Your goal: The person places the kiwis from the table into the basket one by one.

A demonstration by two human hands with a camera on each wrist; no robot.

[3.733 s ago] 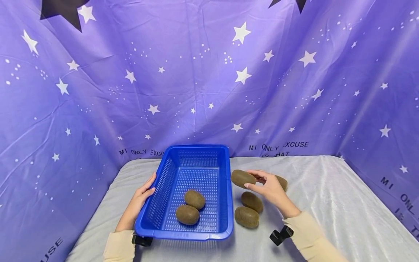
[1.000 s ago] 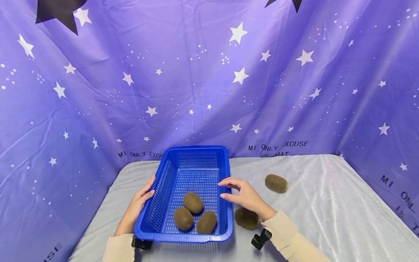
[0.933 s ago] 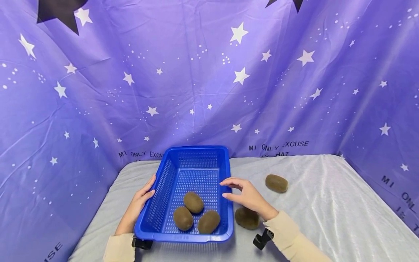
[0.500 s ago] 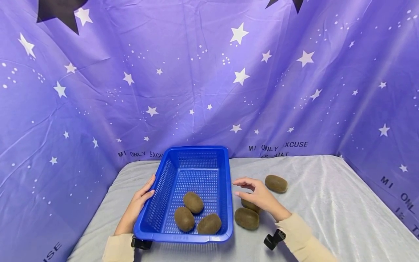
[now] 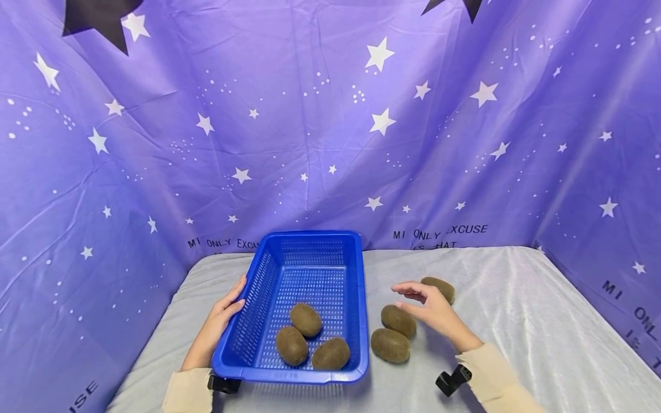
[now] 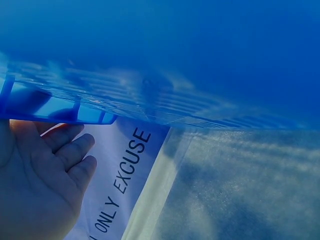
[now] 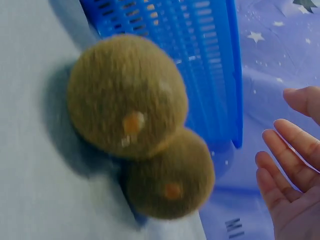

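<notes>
In the head view a blue plastic basket point(image 5: 294, 374) has three kiwifruits inside; the front-right one point(image 5: 331, 353) lies on its side. My left hand point(image 5: 214, 324) holds the basket's left rim; the left wrist view shows the fingers point(image 6: 75, 150) bent just under that rim. Right of the basket, my right hand point(image 5: 431, 310) hovers with its fingers loosely bent and nothing between them. Close below its thumb lie two kiwifruits, the farther point(image 5: 399, 321) and the nearer point(image 5: 390, 345), touching one another. Behind the hand a third kiwifruit point(image 5: 439, 289) is partly hidden.
Pale grey cloth point(image 5: 516, 321) covers the table. A purple curtain point(image 5: 310, 143) with stars hangs behind and at both sides. Black wrist cameras sit under both cuffs, the right one point(image 5: 453, 380) above the cloth.
A kiwifruit from my right hand is now in the basket, where it rolled slightly. My right hand, emptied, has moved back right over the remaining kiwifruits. The left hand stays at the rim.
</notes>
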